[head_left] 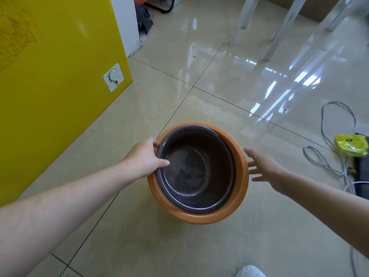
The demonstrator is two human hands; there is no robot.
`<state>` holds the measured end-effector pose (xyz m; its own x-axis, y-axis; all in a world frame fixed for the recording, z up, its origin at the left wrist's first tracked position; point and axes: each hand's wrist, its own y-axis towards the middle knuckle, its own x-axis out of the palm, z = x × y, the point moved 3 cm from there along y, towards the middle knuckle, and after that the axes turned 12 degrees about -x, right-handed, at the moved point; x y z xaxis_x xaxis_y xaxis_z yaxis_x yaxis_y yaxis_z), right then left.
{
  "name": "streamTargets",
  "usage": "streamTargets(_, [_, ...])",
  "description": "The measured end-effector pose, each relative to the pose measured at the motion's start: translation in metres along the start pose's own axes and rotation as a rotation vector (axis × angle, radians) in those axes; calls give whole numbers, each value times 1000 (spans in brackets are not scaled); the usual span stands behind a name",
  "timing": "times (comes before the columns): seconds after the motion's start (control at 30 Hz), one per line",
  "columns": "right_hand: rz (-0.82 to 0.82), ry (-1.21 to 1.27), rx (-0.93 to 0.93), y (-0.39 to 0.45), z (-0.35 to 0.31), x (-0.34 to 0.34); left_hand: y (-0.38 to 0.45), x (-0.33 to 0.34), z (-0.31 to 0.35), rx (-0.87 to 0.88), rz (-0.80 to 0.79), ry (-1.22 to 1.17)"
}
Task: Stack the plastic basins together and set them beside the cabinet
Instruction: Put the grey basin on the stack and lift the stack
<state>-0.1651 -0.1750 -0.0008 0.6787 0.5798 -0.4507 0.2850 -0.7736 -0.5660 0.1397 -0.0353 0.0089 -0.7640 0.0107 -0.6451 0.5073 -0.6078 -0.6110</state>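
Two basins are nested between the hands – a dark basin (196, 168) inside an orange basin (238, 156), over the floor (199, 246). The rims are pinched by the left hand (144, 157); the right hand (264, 169) is spread open beside them, holding nothing. Likely light, stiff, slick – best gripped at opposite rims.

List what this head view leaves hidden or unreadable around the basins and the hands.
- Orange basin: its inside and base, hidden by the dark basin nested in it.
- Left hand: fingertips hidden behind the rims.
- Right hand: contact with the orange basin unclear.
- Yellow cabinet: cut off by the frame's left edge; dial markings too small.
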Motion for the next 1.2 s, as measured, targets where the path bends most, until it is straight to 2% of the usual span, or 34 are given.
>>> streamTargets(0.07, [-59, -28, 23, 0, 5, 10, -1, 2, 2, 88, 33, 94])
streamTargets(0.2, [-61, 2, 77, -1, 12, 23, 3, 0, 4, 203, 229, 494])
streamTargets(0.33, [-48, 10, 72, -4, 11, 30, 10, 19, -6, 268, 191, 728])
streamTargets(0.4, [-44, -6, 72, -2, 13, 31, 13, 28, -7, 192, 126, 556])
streamTargets(0.5, [-28, -68, 80, 0, 15, 34, 26, 23, -11, -176, 1, 2])
streamTargets(0.57, [-12, -119, 71, 1, 15, 35, 29, 21, -16, -291, -111, -132])
streamTargets(0.63, [0, -142, 55, 4, 11, 35, 28, 17, -15, -268, -166, -135])
streamTargets(0.8, [59, -122, -24, 22, -27, 28, 40, -15, 4, -183, -100, -173])
streamTargets(1.03, [130, -124, -101, 67, -130, 32, 75, -87, 19, -238, -64, -651])
streamTargets(1.2, [146, -153, -160, 98, -219, 25, 105, -146, 42, -245, 4, -794])
